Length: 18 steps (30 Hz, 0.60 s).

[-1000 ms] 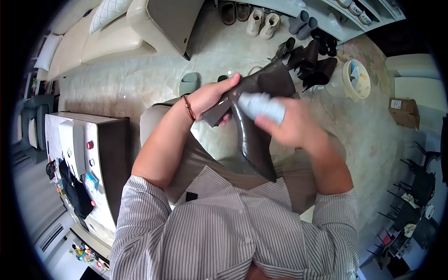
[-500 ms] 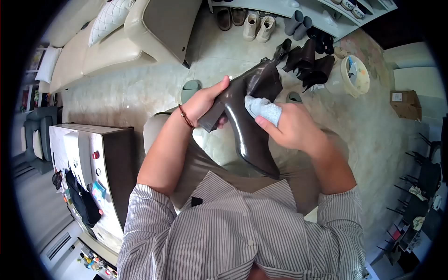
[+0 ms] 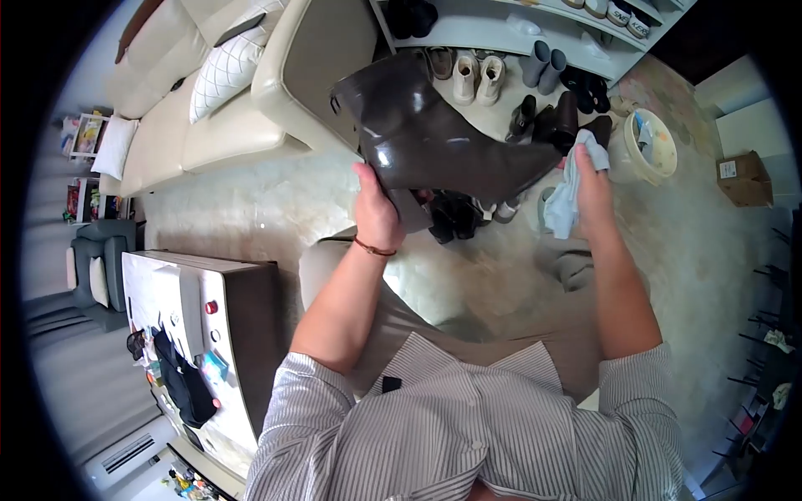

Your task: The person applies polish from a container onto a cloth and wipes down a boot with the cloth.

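A shiny dark brown ankle boot (image 3: 434, 134) is held up in front of me, its toe pointing right and its opening at the upper left. My left hand (image 3: 378, 213) grips it at the heel, with the thumb along the back. To the right, my right hand (image 3: 594, 192) is closed on a light blue cloth (image 3: 570, 190), which hangs down beside the fingers. The cloth is near the boot's toe; whether they touch is hard to tell.
Shoes and boots (image 3: 478, 79) stand before a white shoe rack (image 3: 493, 32). More dark shoes (image 3: 454, 215) lie beneath the held boot. A cream sofa (image 3: 225, 125) is upper left, a low table (image 3: 251, 334) left, a white bucket (image 3: 664, 154) and a cardboard box (image 3: 743, 179) right.
The boot has been raised and turned from toe-down to toe-right. My right hand has moved right with the cloth, off the boot's shaft. The view has shifted, showing more of the rack.
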Available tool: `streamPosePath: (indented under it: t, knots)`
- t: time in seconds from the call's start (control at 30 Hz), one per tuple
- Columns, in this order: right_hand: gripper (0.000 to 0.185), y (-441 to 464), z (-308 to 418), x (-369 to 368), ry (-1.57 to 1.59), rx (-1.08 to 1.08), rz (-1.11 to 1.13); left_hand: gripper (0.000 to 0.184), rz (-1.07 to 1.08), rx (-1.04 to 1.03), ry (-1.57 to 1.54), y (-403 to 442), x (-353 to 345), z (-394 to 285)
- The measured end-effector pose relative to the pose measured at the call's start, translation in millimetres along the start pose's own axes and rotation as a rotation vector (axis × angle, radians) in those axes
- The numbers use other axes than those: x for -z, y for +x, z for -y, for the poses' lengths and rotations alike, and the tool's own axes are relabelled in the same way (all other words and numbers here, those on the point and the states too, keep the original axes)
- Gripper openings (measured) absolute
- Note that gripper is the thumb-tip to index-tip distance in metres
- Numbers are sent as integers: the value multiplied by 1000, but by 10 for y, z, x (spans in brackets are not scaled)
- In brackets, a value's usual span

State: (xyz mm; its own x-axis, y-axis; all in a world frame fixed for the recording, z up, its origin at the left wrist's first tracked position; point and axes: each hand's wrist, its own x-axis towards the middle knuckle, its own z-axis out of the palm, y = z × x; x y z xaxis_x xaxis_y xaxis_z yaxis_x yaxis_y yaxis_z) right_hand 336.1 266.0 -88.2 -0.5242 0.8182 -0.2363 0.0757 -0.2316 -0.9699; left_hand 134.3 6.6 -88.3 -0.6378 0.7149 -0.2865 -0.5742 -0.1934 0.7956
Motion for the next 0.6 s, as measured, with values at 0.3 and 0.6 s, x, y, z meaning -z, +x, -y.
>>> streamPosePath:
  t: [0.3, 0.6]
  knots:
    - [78, -564, -431, -456, 450, -44, 564, 92, 60, -306, -29, -198, -204, 466]
    - [71, -507, -135, -542, 575, -68, 308, 102, 406, -297, 228, -199, -249, 326]
